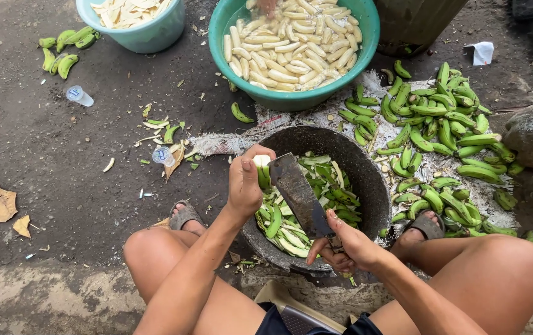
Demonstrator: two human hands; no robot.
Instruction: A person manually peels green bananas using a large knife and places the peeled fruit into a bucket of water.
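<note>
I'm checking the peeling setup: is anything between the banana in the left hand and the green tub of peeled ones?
Nothing visible. The left hand holds the half-peeled banana over the dark basin, the knife in the right hand against it. Only the basin's far rim and bare ground lie before the green tub.

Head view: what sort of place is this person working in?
Probably an outdoor yard or roadside food-prep spot, worked at ground level. Bare dirt ground carries a pile of green bananas, a teal basin of peeled bananas, and a dark basin of peels between the person's knees.
</note>
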